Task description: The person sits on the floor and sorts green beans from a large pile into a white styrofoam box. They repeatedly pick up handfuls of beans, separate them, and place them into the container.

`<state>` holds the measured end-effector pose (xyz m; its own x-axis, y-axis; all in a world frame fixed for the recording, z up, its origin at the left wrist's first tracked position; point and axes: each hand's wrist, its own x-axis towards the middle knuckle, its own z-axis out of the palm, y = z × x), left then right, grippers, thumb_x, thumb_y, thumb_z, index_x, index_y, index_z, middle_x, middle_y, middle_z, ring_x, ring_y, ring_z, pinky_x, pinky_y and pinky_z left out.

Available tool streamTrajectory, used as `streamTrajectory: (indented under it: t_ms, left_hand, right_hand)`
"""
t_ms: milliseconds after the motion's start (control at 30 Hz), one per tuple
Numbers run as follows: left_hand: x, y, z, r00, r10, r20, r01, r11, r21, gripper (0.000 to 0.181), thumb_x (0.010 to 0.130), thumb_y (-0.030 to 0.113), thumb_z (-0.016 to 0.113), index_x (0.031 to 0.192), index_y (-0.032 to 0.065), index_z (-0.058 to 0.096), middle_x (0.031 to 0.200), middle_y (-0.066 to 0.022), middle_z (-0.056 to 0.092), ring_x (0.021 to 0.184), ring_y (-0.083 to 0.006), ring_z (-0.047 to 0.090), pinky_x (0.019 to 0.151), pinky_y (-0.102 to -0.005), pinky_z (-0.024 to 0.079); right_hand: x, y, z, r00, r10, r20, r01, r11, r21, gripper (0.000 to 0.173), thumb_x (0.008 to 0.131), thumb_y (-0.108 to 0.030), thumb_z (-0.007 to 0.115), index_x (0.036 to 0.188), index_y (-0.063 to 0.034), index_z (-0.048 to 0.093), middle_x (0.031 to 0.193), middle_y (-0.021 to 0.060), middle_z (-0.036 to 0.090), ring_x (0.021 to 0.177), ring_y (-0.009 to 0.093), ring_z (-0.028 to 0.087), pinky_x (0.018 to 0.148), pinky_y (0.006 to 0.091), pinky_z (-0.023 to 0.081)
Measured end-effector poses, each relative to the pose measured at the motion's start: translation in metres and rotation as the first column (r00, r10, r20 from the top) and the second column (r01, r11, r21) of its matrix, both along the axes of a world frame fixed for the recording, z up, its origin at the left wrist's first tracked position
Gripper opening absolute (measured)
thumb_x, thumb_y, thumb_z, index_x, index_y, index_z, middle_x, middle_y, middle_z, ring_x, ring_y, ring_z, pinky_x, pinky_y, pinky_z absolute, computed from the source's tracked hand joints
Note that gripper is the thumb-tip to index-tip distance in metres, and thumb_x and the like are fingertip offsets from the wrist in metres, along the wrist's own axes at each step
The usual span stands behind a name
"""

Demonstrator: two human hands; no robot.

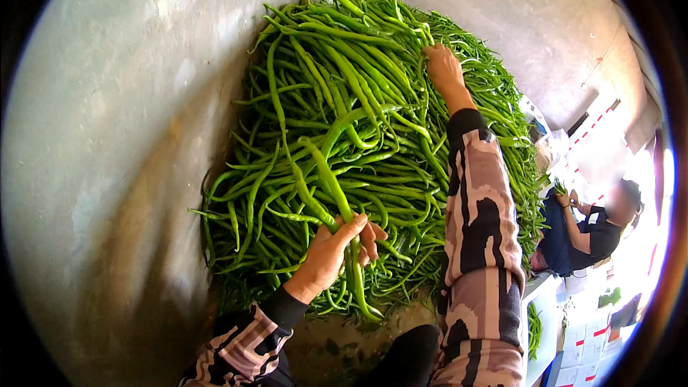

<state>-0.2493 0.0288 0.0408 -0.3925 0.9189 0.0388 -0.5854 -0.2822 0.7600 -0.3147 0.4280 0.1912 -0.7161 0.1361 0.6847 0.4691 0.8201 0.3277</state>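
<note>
A big heap of long green chili peppers (376, 172) lies on the floor in front of me. My left hand (336, 252), low over the near side of the heap, holds a few long peppers (328, 177) between thumb and fingers. Their lower ends (357, 285) hang out below the palm. Farther off, at the upper right of the heap, my right hand (445, 70) has its fingers curled at a thin pepper (428, 35). The back of that hand hides its fingertips.
A grey wall (123, 91) rises along the left. At the right sits a person in dark clothes (583, 239) holding some peppers. Nearer are a white container (545, 312) with peppers and several white boxes (583, 344). My dark-clad knee (414, 355) is below the heap.
</note>
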Motion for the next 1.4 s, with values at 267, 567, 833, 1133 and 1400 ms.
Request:
streamTrajectory:
  t_ms: [267,567,833,1133,1400]
  left_hand:
    - [0.005,-0.005,0.023,0.999,-0.002,-0.032,0.001,0.999,-0.035,0.032,0.093,0.013,0.045,0.118,-0.0032,0.056,0.088,-0.0105,0.064,0.053,-0.0080,0.046,0.045,-0.0211,0.033]
    - [0.037,0.012,0.030,0.997,-0.043,-0.066,0.050,0.993,0.106,0.049,0.097,0.034,0.055,0.136,0.0058,0.047,0.110,-0.0076,0.061,0.064,-0.0058,0.046,0.047,-0.0180,0.033]
    - [0.048,0.015,0.032,0.997,0.066,0.026,-0.069,0.991,0.112,0.033,0.096,0.035,0.056,0.094,0.0033,0.062,0.089,-0.0091,0.067,0.057,-0.0051,0.047,0.046,-0.0181,0.032]
    - [0.105,0.015,0.041,0.863,-0.004,-0.506,-0.079,0.987,-0.142,0.037,0.095,0.044,0.054,0.089,0.0090,0.065,0.074,0.0017,0.063,0.052,-0.0026,0.043,0.045,-0.0187,0.030]
    - [0.148,0.017,0.023,0.847,-0.313,-0.429,0.216,0.941,-0.261,0.043,0.099,0.039,0.048,0.105,-0.0009,0.063,0.087,-0.0098,0.067,0.051,-0.0051,0.046,0.041,-0.0190,0.028]
  right_hand:
    - [0.137,-0.090,0.055,0.815,0.101,-0.570,-0.189,0.977,-0.098,0.018,0.090,-0.022,0.064,0.095,-0.0047,0.062,0.083,0.0114,0.064,0.066,0.022,0.063,0.060,0.0357,0.052]
    - [0.255,-0.246,-0.045,0.495,-0.326,-0.805,-0.791,0.216,-0.573,0.022,0.095,-0.024,0.059,0.095,-0.0016,0.058,0.075,0.0060,0.063,0.056,0.013,0.060,0.061,0.0320,0.058]
    - [0.278,-0.289,-0.123,0.756,-0.369,-0.540,-0.646,-0.552,-0.527,0.050,0.100,-0.041,0.044,0.101,0.0071,0.059,0.090,0.0187,0.067,0.070,0.022,0.067,0.065,0.0342,0.058]
    - [0.338,-0.317,-0.132,0.971,-0.037,-0.238,-0.167,0.605,-0.778,0.031,0.079,-0.021,0.073,0.101,-0.0032,0.062,0.088,0.0118,0.062,0.076,0.027,0.061,0.066,0.0374,0.051]
    - [0.449,-0.329,-0.132,0.761,-0.529,-0.376,-0.508,-0.126,-0.852,0.030,0.094,-0.033,0.058,0.096,-0.0038,0.064,0.083,0.0052,0.066,0.060,0.009,0.057,0.051,0.0234,0.046]
